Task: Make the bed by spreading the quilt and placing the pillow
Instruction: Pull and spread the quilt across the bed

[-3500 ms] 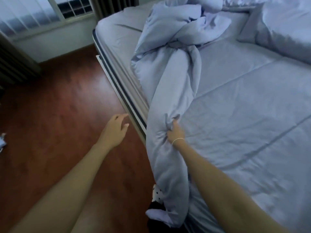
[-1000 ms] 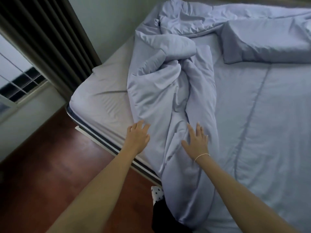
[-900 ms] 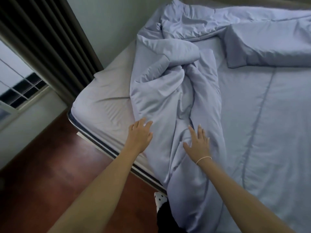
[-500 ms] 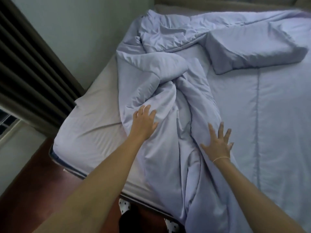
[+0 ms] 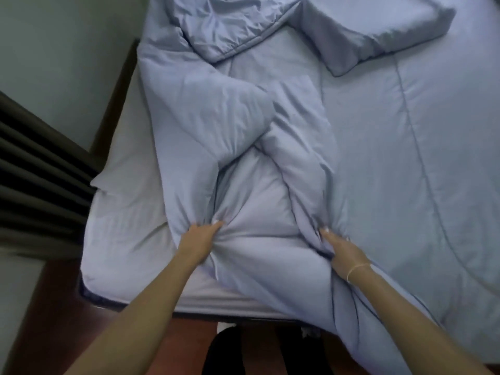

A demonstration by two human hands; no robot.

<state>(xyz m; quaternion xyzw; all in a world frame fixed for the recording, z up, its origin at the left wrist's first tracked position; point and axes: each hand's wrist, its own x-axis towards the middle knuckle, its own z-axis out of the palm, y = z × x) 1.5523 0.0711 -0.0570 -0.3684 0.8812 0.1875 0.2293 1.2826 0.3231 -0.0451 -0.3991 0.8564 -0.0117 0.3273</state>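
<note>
Hands grab the bunched-up quilt [image 5: 243, 147] near the bottom edge of the bed [image 5: 119, 212]: the left hand [image 5: 198, 239] squeezes a fold on the side with bare sheet, and the right hand [image 5: 342, 253] pinches another fold close by. I think they hold two spots apart so one pull can open the twisted heap flat. Up past the quilt, toward the top of the bed, lies the pillow [image 5: 378, 31], not yet put in its place.

Head view looks steeply down, close over the bed [image 5: 127, 239] edge
</note>
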